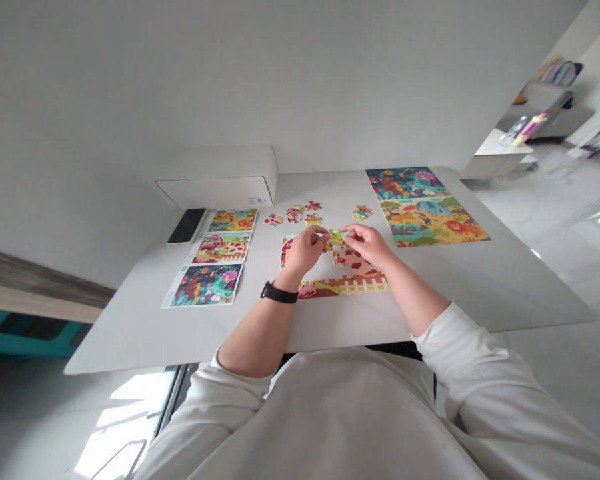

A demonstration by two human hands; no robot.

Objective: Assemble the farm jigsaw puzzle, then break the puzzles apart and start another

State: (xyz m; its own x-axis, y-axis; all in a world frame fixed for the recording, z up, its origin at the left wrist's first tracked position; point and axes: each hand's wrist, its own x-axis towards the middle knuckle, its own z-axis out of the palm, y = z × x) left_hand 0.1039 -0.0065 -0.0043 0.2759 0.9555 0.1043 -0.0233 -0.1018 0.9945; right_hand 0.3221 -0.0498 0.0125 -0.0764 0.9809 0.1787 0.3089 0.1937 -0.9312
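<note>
Between my two hands is a yellow-green puzzle piece [336, 239]. My left hand [307, 247], with a black watch on its wrist, pinches the piece's left side. On the other side, the fingers of my right hand [367, 243] are closed on its right edge. Both hands are over a partly joined farm puzzle [350, 287], which shows a white fence, a pig and a spotted cow; part of it is hidden by my hands and forearms. Several loose puzzle pieces [295, 213] lie just beyond my left hand. Past my right hand lie more loose pieces [361, 213].
Three picture cards [207, 285] lie in a column at the left, by a black phone [187, 225]. A white box [220, 190] stands against the wall. Two finished-looking puzzles [433, 220] lie at the right of the white table [505, 287].
</note>
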